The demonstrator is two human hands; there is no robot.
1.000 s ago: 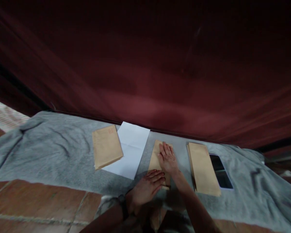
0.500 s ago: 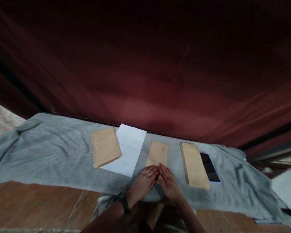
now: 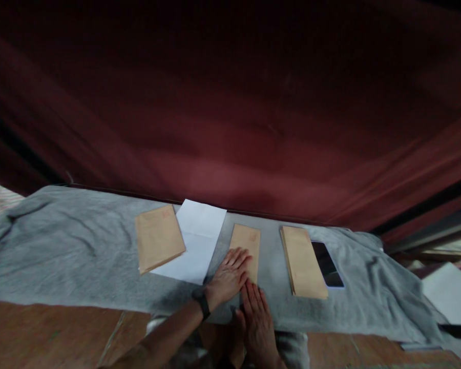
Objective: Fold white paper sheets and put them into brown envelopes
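A brown paper envelope (image 3: 249, 240) lies flat on the grey cloth in front of me, its long side running away from my body. My left hand (image 3: 230, 274), with a dark watch on the wrist, rests palm down across the envelope's left and middle part, fingers stretched out. My right hand (image 3: 257, 312) lies flat at the near end of the envelope, fingers extended forward and close under the left fingertips. The hands hide the envelope's near edge. Neither hand grasps anything.
On the left, a stack of brown envelopes (image 3: 159, 238) partly covers a creased white sheet (image 3: 202, 236). To the right, another envelope stack (image 3: 305, 264) overlaps a dark phone (image 3: 328, 264). Grey cloth (image 3: 80, 256) covers the low surface; a dark red panel (image 3: 230, 128) rises behind it.
My right hand has slid from the envelope's far part to its near end. My left hand has moved forward onto the envelope. The view has shifted slightly.
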